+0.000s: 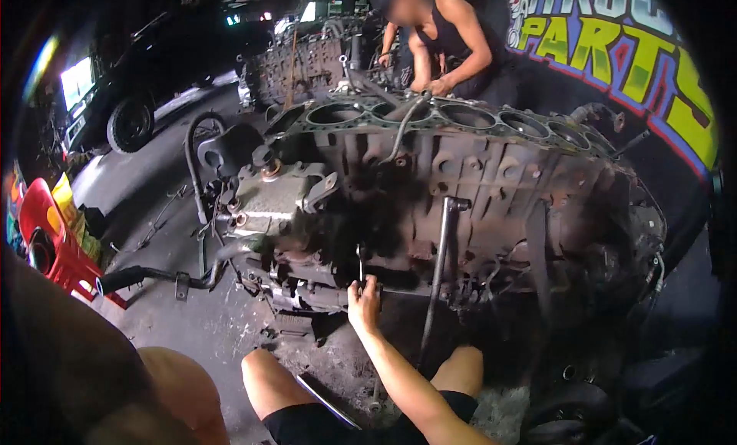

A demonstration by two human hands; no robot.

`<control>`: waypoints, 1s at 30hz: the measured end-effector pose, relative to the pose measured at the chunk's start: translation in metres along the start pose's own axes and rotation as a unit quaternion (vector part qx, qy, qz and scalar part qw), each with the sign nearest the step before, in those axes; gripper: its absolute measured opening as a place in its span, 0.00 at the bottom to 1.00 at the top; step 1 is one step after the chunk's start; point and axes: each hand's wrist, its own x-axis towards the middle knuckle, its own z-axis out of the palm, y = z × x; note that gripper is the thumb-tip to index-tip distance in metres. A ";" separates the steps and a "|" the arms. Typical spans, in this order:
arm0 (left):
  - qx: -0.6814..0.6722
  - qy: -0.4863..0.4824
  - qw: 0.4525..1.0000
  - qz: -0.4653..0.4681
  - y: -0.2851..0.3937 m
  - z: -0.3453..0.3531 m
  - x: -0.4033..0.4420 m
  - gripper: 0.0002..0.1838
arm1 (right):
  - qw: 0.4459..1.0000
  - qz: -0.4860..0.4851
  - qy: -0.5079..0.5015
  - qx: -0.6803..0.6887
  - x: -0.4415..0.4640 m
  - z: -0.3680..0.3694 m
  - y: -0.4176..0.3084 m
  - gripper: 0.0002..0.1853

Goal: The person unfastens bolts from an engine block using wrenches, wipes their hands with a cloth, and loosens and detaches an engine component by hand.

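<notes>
Low on the near side of a large, dirty engine block (491,169), my right hand (365,303) is closed around a slim shiny metal tool, which looks like a wrench (360,262). The tool points up into a dark gap beside the grey cast housing (272,196). Just right of that hand, a long breaker bar (439,276) stands at a slant, its head against the block's side. My left hand is out of view; a blurred arm fills the lower left.
Across the block, another person (453,38) leans over its top with both hands near the open cylinder bores. Behind stands a second engine (299,65). A red plastic chair or container (61,245) is at left, near a bent pipe (161,276). A vehicle wheel (130,125) stands farther back.
</notes>
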 end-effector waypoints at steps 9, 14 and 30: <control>0.003 -0.004 1.000 -0.003 0.002 0.000 -0.001 0.11 | 0.997 0.067 -0.045 -0.009 0.000 0.000 -0.006 0.17; -0.014 0.132 0.991 0.011 0.005 -0.003 -0.006 0.11 | 0.997 0.049 -0.053 0.023 0.002 -0.007 -0.004 0.17; -0.136 0.009 0.889 -0.437 0.011 0.284 -0.192 0.18 | 0.992 0.059 -0.060 0.094 0.007 -0.001 0.006 0.15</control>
